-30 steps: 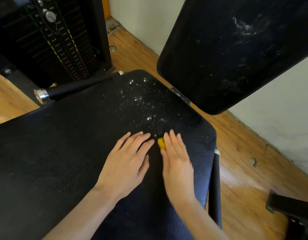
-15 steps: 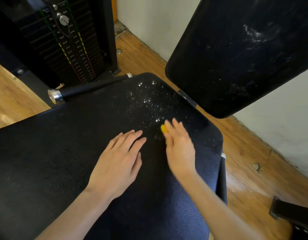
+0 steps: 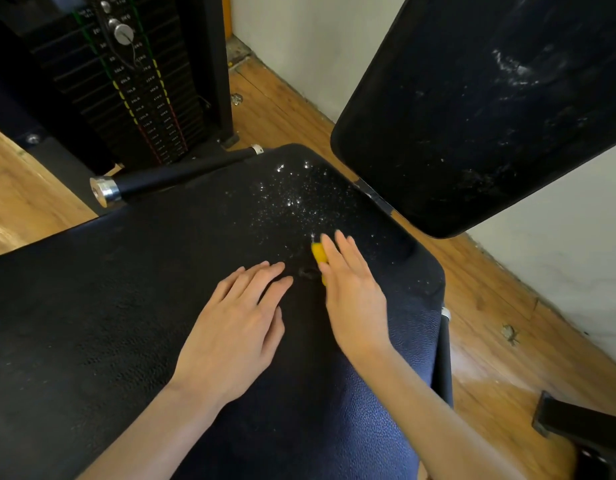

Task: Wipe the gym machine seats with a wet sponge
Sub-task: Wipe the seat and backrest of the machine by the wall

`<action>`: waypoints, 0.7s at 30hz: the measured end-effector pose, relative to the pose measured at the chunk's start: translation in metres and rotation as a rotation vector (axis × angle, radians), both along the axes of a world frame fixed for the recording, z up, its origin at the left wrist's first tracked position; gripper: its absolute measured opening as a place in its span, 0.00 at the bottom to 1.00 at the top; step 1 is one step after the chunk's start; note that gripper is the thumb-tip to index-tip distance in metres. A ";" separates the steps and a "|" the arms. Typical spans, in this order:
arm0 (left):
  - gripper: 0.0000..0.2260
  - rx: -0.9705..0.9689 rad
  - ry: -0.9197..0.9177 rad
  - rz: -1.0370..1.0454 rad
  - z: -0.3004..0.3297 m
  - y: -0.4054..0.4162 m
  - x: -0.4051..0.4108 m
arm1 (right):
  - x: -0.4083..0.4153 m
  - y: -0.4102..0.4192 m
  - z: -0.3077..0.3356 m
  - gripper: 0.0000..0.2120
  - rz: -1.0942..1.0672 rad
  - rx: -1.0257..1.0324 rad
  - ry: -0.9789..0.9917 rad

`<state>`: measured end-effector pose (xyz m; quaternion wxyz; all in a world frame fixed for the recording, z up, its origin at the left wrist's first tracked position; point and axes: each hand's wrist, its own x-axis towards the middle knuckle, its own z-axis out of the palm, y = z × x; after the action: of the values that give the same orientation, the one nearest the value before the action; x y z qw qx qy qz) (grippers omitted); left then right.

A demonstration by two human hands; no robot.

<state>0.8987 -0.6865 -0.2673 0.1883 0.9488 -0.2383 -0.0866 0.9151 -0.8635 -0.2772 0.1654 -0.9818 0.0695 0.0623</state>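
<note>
Sponge (image 3: 318, 252): yellow, only a narrow strip visible at the left edge of the right hand (image 3: 355, 299), lying on the black padded seat (image 3: 126, 306) toward its far right part. The right hand covers most of it; fingers (image 3: 344, 251) are extended and close together, pressing flat on top of the sponge, not curled round it. Whether the thumb hooks under the sponge cannot be told.

Left hand (image 3: 237, 327) lies palm down on the seat, just left of the right hand and apart from the sponge; its fingers are straight, slightly spread, holding nothing. Both forearms enter from the near edge of the view.

Seat surface: textured black upholstery, bluish where light falls on the near right portion. A patch of white droplets or foam specks (image 3: 292, 199) sits just beyond the sponge, toward the far corner of the seat. A small dark crease or mark shows between the two hands.

Backrest pad (image 3: 473, 116): black, tilted, at far right above the seat, with pale smears on its surface.

Surroundings: a black handle bar with chrome end cap (image 3: 104, 190) runs along the far left edge of the seat. Weight stack (image 3: 140, 98) with coloured number markings stands at far left. Wooden floor (image 3: 490, 306) shows on both sides; white wall (image 3: 299, 46) at the far side and right.
</note>
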 end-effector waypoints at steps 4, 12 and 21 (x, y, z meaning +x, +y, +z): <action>0.20 0.000 0.016 0.006 0.001 0.001 0.000 | -0.014 -0.004 0.002 0.22 -0.101 -0.046 0.027; 0.20 0.005 0.019 0.013 0.001 0.000 0.000 | -0.015 -0.011 -0.007 0.21 -0.096 -0.083 -0.021; 0.20 0.004 0.040 0.003 0.001 0.000 0.001 | -0.002 0.019 -0.005 0.22 -0.071 0.106 -0.022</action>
<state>0.8999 -0.6866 -0.2667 0.1912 0.9476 -0.2328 -0.1060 0.9136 -0.8443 -0.2819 0.2202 -0.9692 0.0991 0.0494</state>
